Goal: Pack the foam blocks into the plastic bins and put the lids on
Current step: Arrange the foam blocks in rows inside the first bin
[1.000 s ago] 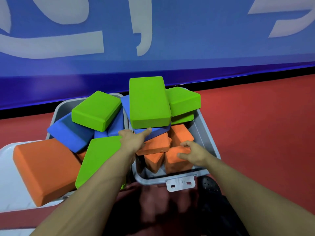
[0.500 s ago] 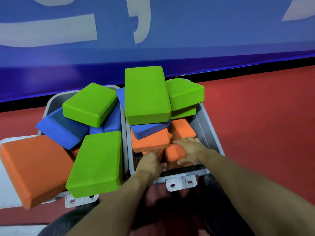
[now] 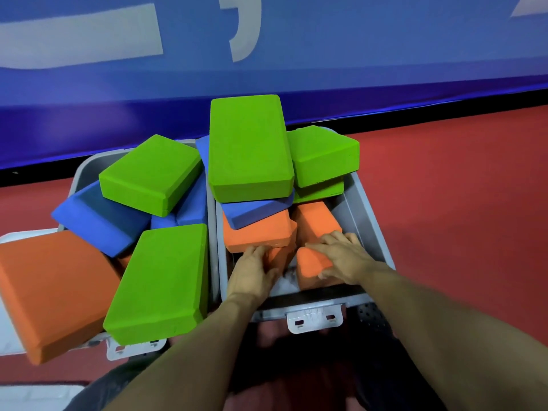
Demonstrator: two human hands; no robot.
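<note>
— Progress so far? Blocks heaped above both rims, no lid on.

— Right grey plastic bin (image 3: 366, 200): left hand (image 3: 252, 274) pushes with a flat, uncurled grip at an orange foam block (image 3: 257, 235) at 6 o'clock; right hand (image 3: 341, 256) lies over a smaller orange foam block (image 3: 311, 264), fingers bent on it.

— Left grey plastic bin (image 3: 86, 167)?

— Overfull at 9 o'clock; big green foam block (image 3: 161, 284) hangs over. Levelling and lidding remain, I'd judge.

The only camera sits on my head, looking forward and steeply down along my forearms. It hangs close over the two grey bins (image 3: 372, 209) just in front of me on the red floor (image 3: 459, 188); the blue wall (image 3: 355, 40) fills the top.
</note>
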